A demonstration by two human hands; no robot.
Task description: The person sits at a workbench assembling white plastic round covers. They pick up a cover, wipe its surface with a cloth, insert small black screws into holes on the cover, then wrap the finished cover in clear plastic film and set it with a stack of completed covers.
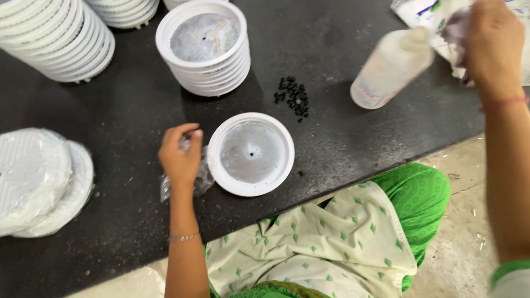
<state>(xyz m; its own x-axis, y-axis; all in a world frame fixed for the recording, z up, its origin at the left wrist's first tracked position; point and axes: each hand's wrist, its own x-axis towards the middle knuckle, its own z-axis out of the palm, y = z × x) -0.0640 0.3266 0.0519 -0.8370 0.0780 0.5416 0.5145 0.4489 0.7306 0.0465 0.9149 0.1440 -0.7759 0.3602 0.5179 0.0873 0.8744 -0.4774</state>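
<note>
The person sits at a dark tabletop (342, 49), knees under its near edge. Their left hand (179, 157) rests on the table just left of a single white round lid (251, 154) that lies flat near the table's near edge, a small dark hole at its centre. The fingers of this hand are curled in, pinching a crumpled piece of clear plastic film (201, 179) that trails out under the palm and touches the lid's left rim.

The right hand (491, 44) is lifted at the far right, blurred with motion. Its fingers are closed around the neck of a white plastic bottle (389, 72), which hangs tilted with its base pointing down and left, above the table. Something pale is bunched in the same hand, but the blur keeps me from telling what it is.

Between the lid and the bottle, a little farther back, lies a small scatter of black beads (292, 96) on the bare table. Behind the single lid stands a stack of white lids (204, 49) of the same kind. At the far left corner is a taller leaning stack of white rings (55, 38), with another stack just beyond it. At the left edge, nearer, lie two white discs wrapped in clear plastic (41, 182), overlapping. A white packet (425, 11) lies at the far right, behind the raised hand.
</note>
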